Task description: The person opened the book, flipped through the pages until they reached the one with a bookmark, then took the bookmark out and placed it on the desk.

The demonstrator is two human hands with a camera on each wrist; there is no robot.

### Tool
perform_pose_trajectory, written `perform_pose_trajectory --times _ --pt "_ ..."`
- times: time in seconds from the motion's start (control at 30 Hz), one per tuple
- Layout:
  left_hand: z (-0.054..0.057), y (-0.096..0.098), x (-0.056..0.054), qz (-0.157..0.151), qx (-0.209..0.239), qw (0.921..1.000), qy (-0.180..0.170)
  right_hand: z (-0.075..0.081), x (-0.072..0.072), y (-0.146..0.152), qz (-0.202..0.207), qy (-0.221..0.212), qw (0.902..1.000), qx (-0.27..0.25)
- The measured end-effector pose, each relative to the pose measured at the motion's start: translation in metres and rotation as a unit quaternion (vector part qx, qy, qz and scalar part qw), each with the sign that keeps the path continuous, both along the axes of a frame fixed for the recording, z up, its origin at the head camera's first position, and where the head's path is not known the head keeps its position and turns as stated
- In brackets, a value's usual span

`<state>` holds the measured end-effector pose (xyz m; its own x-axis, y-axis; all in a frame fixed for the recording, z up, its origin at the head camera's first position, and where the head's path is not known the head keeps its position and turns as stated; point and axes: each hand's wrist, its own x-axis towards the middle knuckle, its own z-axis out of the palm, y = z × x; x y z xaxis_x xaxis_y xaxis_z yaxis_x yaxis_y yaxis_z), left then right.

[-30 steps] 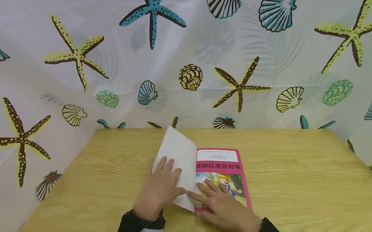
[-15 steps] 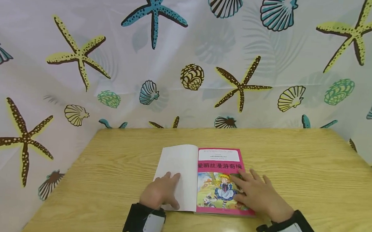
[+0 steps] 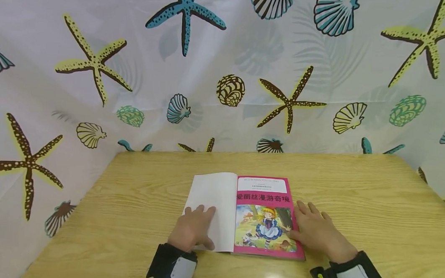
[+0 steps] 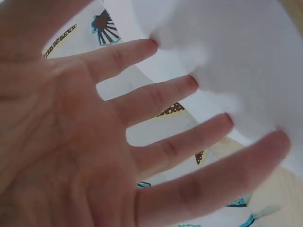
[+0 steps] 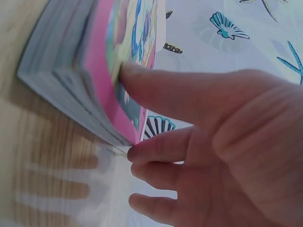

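An open book [image 3: 259,252] lies on the wooden table. Its left leaf [image 3: 219,197] is blank white; the right page [image 3: 251,201] is pink, with Chinese characters above a picture of a girl in a blue and white dress. My left hand [image 3: 191,229] rests on the white leaf, and the left wrist view shows its spread, straight fingertips touching the paper [image 4: 251,61]. At the book's right edge is my right hand [image 3: 317,232]. In the right wrist view its thumb [image 5: 151,90] lies on the picture page, while the fingers extend beside the page edge.
The wooden table [image 3: 140,193] extends around the book on all sides. A white cloth [image 3: 153,81] printed with starfish and shells hangs behind the table and at its sides. Both wrists wear black straps [image 3: 172,264] with pale plates.
The white leaf was raised under my left hand and now lies flat to the left. My right hand has moved rightward off the picture to the book's right edge.
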<state>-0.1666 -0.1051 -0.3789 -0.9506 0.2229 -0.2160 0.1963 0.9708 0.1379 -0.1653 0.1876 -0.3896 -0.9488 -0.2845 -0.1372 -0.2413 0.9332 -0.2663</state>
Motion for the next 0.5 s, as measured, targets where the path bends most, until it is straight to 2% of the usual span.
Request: perform_pose_trajectory --times 0.13,0.27,0.4,0.5 --pt "-0.005 -0.013 0.003 -0.034 -0.014 0.9992 0.018 0.002 0.000 -0.002 0.004 0.008 1.0000 0.004" --pt "-0.012 -0.026 0.006 -0.056 0.017 0.9982 0.014 0.003 0.002 -0.005 0.013 0.063 0.9978 0.016" --pt "-0.014 -0.029 0.007 -0.055 0.043 0.9976 0.004 0.004 0.003 -0.009 0.009 0.141 0.9900 -0.011" --pt "-0.014 -0.027 0.006 -0.044 0.043 0.9981 -0.003 0.005 0.002 -0.012 -0.010 0.153 0.9860 -0.065"
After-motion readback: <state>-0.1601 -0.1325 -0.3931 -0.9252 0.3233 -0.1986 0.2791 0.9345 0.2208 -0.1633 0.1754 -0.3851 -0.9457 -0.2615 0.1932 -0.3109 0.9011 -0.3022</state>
